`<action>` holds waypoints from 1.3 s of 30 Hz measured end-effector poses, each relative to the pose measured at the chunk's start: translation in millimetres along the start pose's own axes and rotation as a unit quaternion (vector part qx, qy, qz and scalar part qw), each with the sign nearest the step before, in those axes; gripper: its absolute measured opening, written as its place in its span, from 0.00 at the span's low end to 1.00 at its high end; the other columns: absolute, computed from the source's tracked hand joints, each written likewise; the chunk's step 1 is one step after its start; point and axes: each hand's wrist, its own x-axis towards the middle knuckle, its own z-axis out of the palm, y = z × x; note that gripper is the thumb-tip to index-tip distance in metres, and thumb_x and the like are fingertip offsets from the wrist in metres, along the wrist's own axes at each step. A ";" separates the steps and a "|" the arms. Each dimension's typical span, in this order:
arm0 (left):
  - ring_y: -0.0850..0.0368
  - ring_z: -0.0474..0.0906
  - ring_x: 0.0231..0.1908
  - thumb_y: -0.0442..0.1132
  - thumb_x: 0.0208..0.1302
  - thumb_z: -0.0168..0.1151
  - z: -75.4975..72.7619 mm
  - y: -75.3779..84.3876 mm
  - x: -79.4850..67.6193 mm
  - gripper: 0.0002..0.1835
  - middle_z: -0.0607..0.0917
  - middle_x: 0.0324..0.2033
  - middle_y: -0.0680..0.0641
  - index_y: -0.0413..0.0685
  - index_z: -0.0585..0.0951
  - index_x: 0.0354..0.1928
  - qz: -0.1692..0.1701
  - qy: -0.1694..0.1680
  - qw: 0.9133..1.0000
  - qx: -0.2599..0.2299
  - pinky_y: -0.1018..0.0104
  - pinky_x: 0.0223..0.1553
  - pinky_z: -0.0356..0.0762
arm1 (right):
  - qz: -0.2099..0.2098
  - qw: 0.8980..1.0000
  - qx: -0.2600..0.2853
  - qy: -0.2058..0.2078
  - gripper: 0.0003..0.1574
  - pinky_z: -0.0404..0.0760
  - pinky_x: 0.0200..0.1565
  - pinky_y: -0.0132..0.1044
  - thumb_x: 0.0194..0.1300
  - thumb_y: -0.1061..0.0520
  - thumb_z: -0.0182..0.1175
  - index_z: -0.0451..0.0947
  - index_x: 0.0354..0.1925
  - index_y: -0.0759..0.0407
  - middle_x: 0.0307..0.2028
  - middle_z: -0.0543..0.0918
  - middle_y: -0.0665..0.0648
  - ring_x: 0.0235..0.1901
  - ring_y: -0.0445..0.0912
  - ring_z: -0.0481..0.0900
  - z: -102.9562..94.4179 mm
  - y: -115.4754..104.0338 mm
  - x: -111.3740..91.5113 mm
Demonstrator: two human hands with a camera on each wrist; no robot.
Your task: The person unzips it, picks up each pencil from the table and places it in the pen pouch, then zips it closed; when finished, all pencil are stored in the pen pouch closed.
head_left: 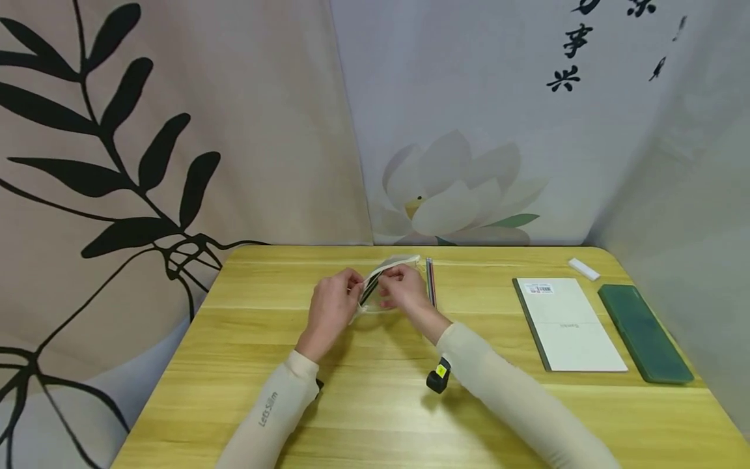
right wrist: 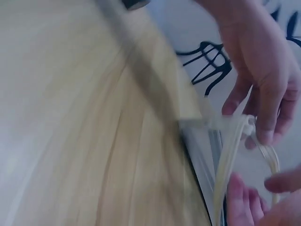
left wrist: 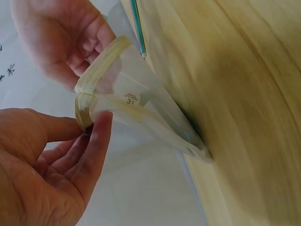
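A translucent zip pouch [head_left: 403,260] with a pale zipper band is held up over the table, its mouth spread apart. My left hand [head_left: 333,306] pinches one end of the zipper edge between thumb and fingers. On the opposite side, my right hand [head_left: 405,288] grips the other edge of the mouth with bent fingers, partly hidden by the pouch in the left wrist view. A small label [left wrist: 131,100] reading 31 shows on the pouch wall. Dark, narrow strips [head_left: 372,288] show at the opening; whether they lie inside is unclear.
Several thin pencils [head_left: 430,280] lie on the wooden table [head_left: 246,365] just right of the pouch. Farther right are a white-covered notebook [head_left: 574,332], a dark green case [head_left: 644,333] and a small white block [head_left: 584,269]. Printed curtains [head_left: 281,130] hang behind the table.
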 end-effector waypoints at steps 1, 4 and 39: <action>0.57 0.82 0.27 0.37 0.73 0.68 0.1 -0.3 0.4 0.03 0.92 0.32 0.48 0.48 0.88 0.40 -0.001 0.001 1.000 0.003 0.66 0.28 0.75 | -0.011 1.000 -0.020 -0.009 0.10 0.90 0.32 0.40 0.74 0.59 0.62 0.80 0.51 0.63 0.44 0.86 0.65 0.38 0.53 0.90 -3.1 0.2 -1.0; 0.56 0.84 0.29 0.38 0.72 0.68 1.3 -1.6 1.5 0.03 0.92 0.32 0.49 0.49 0.88 0.39 -0.008 0.004 1.000 0.008 0.64 0.30 0.77 | -0.037 0.997 -0.062 -0.032 0.12 0.90 0.32 0.41 0.76 0.56 0.61 0.81 0.51 0.62 0.44 0.87 0.68 0.38 0.55 0.90 -14.9 -2.1 -4.2; 0.56 0.85 0.28 0.37 0.73 0.67 8.4 -1.9 5.3 0.04 0.91 0.31 0.48 0.47 0.88 0.39 -0.013 0.001 1.000 -0.023 0.63 0.32 0.82 | 0.099 0.993 -0.058 0.009 0.26 0.92 0.39 0.45 0.76 0.55 0.62 0.75 0.67 0.60 0.56 0.85 0.63 0.44 0.48 0.88 -126.1 17.3 39.0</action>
